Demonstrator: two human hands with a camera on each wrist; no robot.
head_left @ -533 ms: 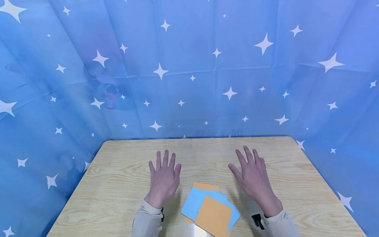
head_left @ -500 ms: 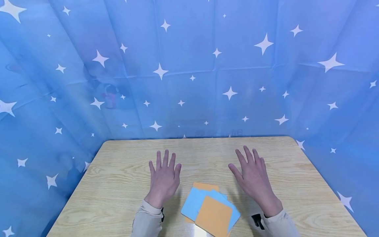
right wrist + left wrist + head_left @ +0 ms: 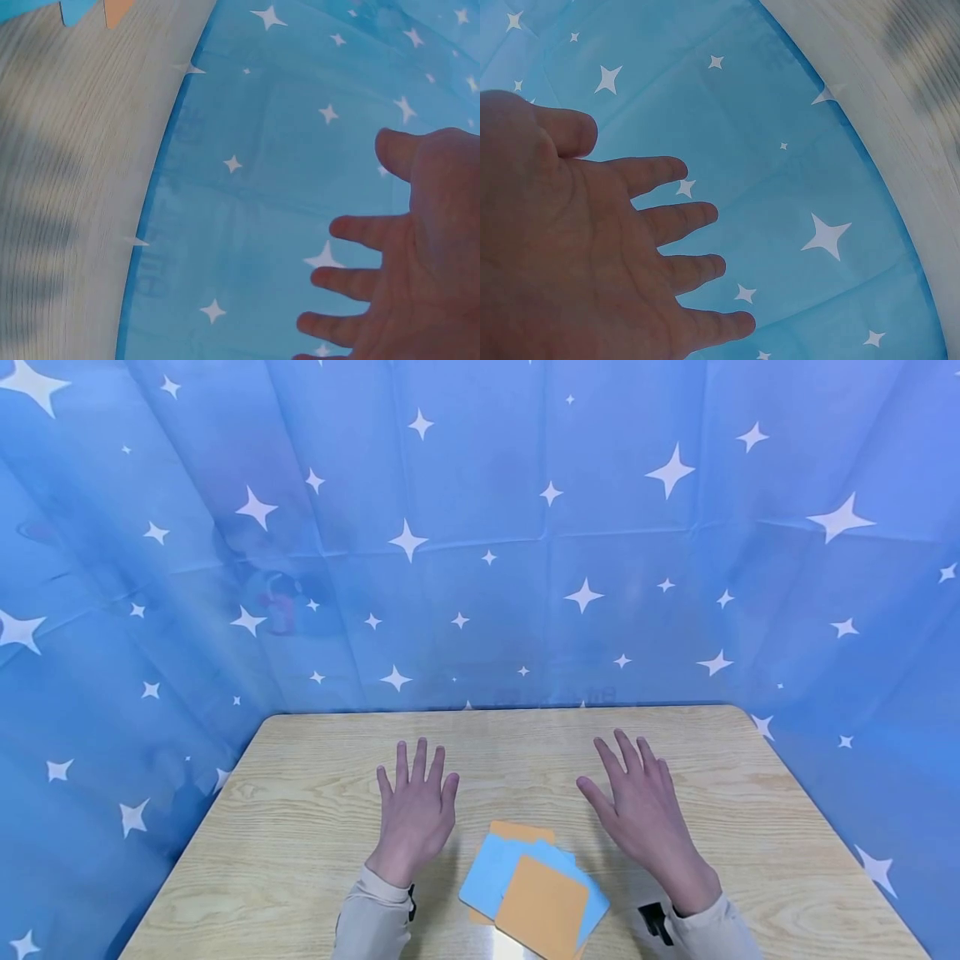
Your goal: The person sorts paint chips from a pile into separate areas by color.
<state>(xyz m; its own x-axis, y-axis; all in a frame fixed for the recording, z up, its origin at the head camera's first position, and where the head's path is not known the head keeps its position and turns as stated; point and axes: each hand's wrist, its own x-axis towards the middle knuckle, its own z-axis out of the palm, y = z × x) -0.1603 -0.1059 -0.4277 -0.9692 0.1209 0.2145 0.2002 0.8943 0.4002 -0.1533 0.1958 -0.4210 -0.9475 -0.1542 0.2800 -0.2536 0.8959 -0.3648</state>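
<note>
orange shows uppermost in a loose pile of rounded-square cards near the front of the wood-grain tabletop (image 3: 285,843), between the person's two forearms. the top orange card (image 3: 546,906) lies askew over light-blue cards (image 3: 486,877), and the edge of another orange card (image 3: 522,832) juts out on the far side; how many lie beneath cannot be told. because they overlap at different angles, corners stick out all round, which likely makes single cards easy to catch by an edge. the left hand (image 3: 415,818) is to one side of the pile and the right hand (image 3: 645,810) to the other, both apart from it, fingers stretched and spread, thumbs turned inward, holding nothing. shadows falling on the wood away from the fingers suggest both hands are raised above it. that even, wide stance seems meant to leave the cards untouched and in plain sight. beyond the far edge hangs a blue star-printed curtain (image 3: 480,502), perhaps there to screen off the background.
</note>
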